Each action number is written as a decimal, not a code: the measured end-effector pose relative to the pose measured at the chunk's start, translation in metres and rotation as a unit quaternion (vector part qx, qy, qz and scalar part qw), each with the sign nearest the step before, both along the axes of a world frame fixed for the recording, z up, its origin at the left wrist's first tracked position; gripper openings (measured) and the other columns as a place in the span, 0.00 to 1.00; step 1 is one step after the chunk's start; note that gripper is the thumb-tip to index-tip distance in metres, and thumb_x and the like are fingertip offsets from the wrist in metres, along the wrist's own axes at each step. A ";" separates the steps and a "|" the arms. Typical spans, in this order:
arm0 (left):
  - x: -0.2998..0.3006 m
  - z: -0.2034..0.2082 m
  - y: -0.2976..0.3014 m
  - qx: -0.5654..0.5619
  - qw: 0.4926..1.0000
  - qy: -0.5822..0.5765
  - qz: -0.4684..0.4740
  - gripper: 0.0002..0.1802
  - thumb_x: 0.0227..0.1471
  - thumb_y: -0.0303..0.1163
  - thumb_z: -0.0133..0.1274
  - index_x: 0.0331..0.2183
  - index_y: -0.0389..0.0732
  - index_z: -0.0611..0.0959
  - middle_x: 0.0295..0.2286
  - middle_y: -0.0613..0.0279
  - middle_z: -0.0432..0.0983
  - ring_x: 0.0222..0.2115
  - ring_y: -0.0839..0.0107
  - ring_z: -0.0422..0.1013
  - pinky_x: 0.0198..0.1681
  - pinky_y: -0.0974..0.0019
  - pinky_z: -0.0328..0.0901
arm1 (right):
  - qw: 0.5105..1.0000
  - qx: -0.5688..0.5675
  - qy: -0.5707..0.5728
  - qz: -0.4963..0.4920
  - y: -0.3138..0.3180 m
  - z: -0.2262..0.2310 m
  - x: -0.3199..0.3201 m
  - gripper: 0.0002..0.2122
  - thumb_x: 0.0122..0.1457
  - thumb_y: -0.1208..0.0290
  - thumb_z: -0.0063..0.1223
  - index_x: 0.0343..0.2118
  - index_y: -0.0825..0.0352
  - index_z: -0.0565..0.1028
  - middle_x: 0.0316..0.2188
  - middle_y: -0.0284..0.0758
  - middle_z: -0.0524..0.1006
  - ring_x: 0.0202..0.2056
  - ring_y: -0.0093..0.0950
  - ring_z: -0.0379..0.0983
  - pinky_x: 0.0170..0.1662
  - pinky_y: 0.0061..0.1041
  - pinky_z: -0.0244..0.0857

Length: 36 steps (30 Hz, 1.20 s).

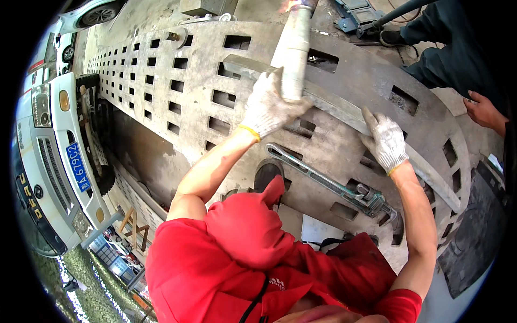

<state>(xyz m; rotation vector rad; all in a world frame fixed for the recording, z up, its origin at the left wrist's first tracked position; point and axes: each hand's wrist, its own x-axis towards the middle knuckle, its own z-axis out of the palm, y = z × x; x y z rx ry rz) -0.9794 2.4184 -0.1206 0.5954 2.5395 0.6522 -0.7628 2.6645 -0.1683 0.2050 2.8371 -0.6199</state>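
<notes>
Both my hands wear whitish knit gloves with yellow cuffs. My left hand point(273, 105) closes around the lower end of a pale, worn pipe point(296, 54), whose far end has an orange glow at the top of the view. Beneath the pipe, a long grey metal bar point(336, 107) slants from upper left to lower right across a slotted metal table point(204, 116). My right hand point(385, 139) grips this bar beyond its middle, fingers over the far edge. Closer to me lies a big pipe wrench point(336, 183), untouched, its jaw toward the right.
A white truck point(64, 161) stands at the left, with cars behind it. At the far right another person in dark trousers point(458, 54) stands beside the table, a bare hand point(484, 112) hanging. Blue metal equipment point(358, 19) sits at the far side. Black sheet material point(474, 237) lies right.
</notes>
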 end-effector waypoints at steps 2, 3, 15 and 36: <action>0.014 -0.005 0.004 0.031 0.999 0.014 -0.025 0.53 0.39 0.51 0.73 0.60 0.32 0.70 0.47 0.40 0.71 0.49 0.47 0.72 0.54 0.50 0.70 | 1.000 -0.002 0.000 -0.002 0.004 -0.001 0.009 0.33 0.52 0.66 0.69 0.63 0.63 0.71 0.43 0.45 0.78 0.42 0.45 0.77 0.47 0.43 0.72; 0.025 -0.013 0.004 0.055 0.997 0.042 -0.036 0.53 0.39 0.48 0.74 0.61 0.33 0.69 0.47 0.40 0.71 0.48 0.46 0.72 0.53 0.49 0.70 | 1.000 0.000 0.000 -0.005 0.008 0.000 0.013 0.34 0.51 0.66 0.69 0.63 0.63 0.71 0.42 0.45 0.78 0.42 0.46 0.77 0.46 0.43 0.72; 0.038 -0.033 0.002 0.185 0.960 0.187 -0.095 0.55 0.35 0.43 0.77 0.61 0.39 0.67 0.52 0.42 0.66 0.51 0.41 0.67 0.54 0.41 0.65 | 0.999 -0.017 -0.028 -0.005 0.031 0.004 0.005 0.35 0.51 0.66 0.70 0.64 0.63 0.71 0.45 0.47 0.78 0.44 0.48 0.77 0.49 0.43 0.71; 0.247 0.078 -0.284 -0.037 0.861 -0.263 0.435 0.22 0.67 0.48 0.52 0.45 0.37 0.84 0.36 0.57 0.84 0.34 0.69 0.80 0.39 0.64 0.73 | 0.968 0.002 -0.189 0.167 -0.153 -0.012 0.061 0.13 0.61 0.66 0.55 0.47 0.63 0.76 0.44 0.41 0.79 0.45 0.39 0.80 0.48 0.39 0.74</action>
